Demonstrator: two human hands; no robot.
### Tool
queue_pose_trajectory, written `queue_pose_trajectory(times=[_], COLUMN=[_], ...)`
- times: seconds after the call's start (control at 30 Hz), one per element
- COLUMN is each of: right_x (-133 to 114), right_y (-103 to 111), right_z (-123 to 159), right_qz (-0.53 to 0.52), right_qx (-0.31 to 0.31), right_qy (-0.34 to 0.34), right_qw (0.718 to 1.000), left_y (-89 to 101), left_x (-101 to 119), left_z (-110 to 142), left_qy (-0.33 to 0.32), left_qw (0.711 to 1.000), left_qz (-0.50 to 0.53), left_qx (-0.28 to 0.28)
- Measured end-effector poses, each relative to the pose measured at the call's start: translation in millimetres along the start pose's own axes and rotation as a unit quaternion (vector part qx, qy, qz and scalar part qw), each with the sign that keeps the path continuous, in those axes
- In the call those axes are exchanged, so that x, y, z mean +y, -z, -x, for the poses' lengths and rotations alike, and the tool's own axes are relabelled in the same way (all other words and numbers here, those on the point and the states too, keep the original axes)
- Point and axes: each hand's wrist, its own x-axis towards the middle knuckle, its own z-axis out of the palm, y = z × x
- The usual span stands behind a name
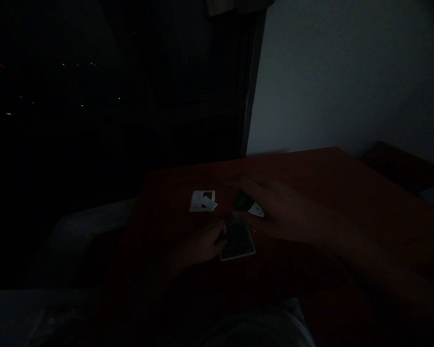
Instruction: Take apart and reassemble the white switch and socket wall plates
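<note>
The light is very dim. My left hand (214, 241) is closed, its thumb and curled fingers at the left edge of a flat dark rectangular thing with a pale rim (240, 243), which lies on the table. Above its far end, my right hand (275, 202) curves round a small dark green and white object (255, 209), thumb on the near side and fingers on the far side. The kind of that object is too dark to make out. Beyond my left hand lies a pale rectangular frame (193, 207) with a small white piece (210, 203) across it.
A reddish-brown wooden table (304, 166) carries these things. Behind it stand a pale wall (347, 72) on the right and a dark window (104, 86) with small distant lights on the left. Another dark brown surface (398, 161) shows at far right.
</note>
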Motion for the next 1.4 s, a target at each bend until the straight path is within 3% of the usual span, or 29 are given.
queue_pose_trajectory(times=[0.07,0.27,0.5,0.87,1.13,1.23,1.4], right_x=[1,10,22,39,50,52,53], right_y=[-2,3,13,-4,-13,-15,-16], right_z=[-1,4,26,60,83,89,96], right_qz=[0.021,-0.009,0.005,-0.042,-0.062,-0.061,-0.039], right_qx=[0.008,0.056,0.116,0.126,0.13,0.149,0.213], right_qy=[-0.024,-0.001,-0.071,-0.172,-0.216,-0.239,-0.29], right_qw=[0.999,0.998,0.991,0.976,0.966,0.957,0.932], left_y=[0.5,0.5,2.2,9.0,0.8,-4.2,-5.4], left_x=[0,-3,-5,12,11,6,3], left_z=[0,-1,-5,-11,-13,-14,-11], left_qy=[-0.01,-0.024,-0.026,-0.024,-0.048,-0.064,-0.072], left_qw=[1.0,1.0,0.999,0.99,0.972,0.963,0.97], left_qz=[-0.012,-0.007,-0.035,-0.136,-0.23,-0.261,-0.227], left_qx=[0.002,0.008,0.002,-0.028,-0.012,0.001,0.051])
